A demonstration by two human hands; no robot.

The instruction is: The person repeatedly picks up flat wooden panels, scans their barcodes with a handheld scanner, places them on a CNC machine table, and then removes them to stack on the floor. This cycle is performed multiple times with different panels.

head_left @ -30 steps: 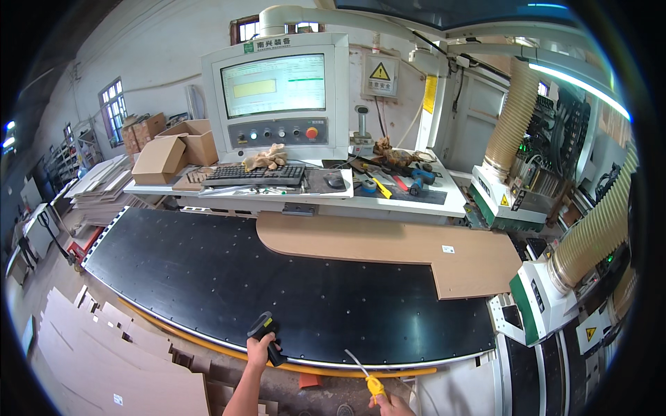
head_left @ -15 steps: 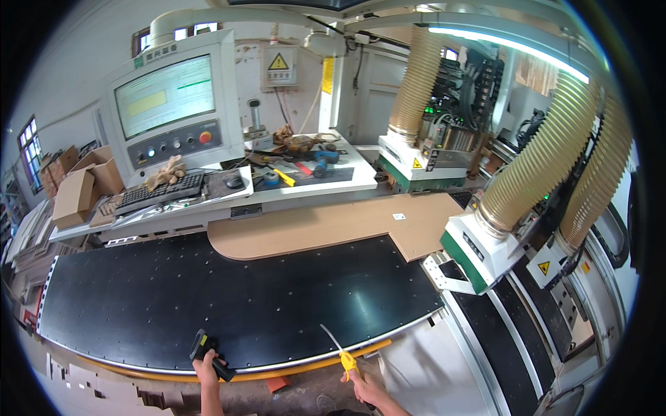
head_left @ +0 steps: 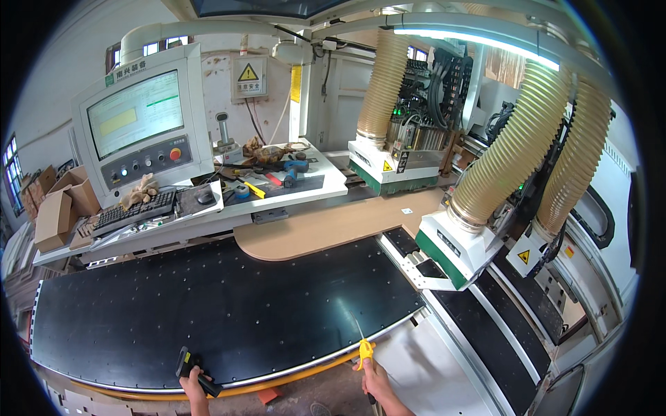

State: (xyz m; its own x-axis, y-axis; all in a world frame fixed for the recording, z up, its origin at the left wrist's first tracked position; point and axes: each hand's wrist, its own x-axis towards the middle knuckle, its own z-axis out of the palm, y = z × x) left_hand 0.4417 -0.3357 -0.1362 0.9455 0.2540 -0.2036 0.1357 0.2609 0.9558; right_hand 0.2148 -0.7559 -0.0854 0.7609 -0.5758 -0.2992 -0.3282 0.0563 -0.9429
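Note:
My left hand (head_left: 197, 388) is closed round the grip of a black handheld scanner (head_left: 186, 363) with a yellow mark on it, over the front edge of the black table. In my right hand (head_left: 375, 381) is a yellow air blow gun (head_left: 365, 350); its thin nozzle points up and away over the table's front right part. Beyond both hands, a brown board (head_left: 312, 236) with a rounded left end and a small white label lies along the table's far side. Its right part is hidden behind the machine's white and green head (head_left: 454, 243).
The black table (head_left: 173, 298) has rows of small studs and a yellow rail along its front. Ribbed hoses (head_left: 517, 145) rise from the machine heads at right. Back left stand a control screen (head_left: 135, 114), keyboard (head_left: 135, 211), cardboard box (head_left: 55, 222) and a bench with tools.
The board has slid right, further under the machine head. My right hand has moved right with the air blow gun, its nozzle now more upright. The whole view has shifted slightly.

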